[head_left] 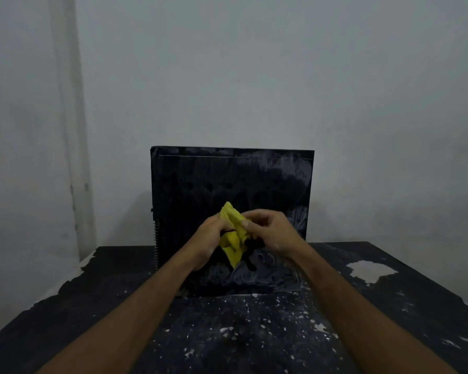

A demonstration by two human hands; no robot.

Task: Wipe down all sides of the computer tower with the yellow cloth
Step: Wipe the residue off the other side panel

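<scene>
the yellow cloth (233, 238) sits bunched at frame centre, pinched between left hand (210, 236) and right hand (268, 230), both curled on it. the computer tower (233, 190) stands upright directly behind on the table (92, 306), its broad dusty side facing both hands equally.

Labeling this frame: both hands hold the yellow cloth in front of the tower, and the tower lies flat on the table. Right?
One thing is wrong. The head view shows the tower standing upright on the table, not lying flat. The rest holds: left hand and right hand both hold the yellow cloth in front of it.
</scene>
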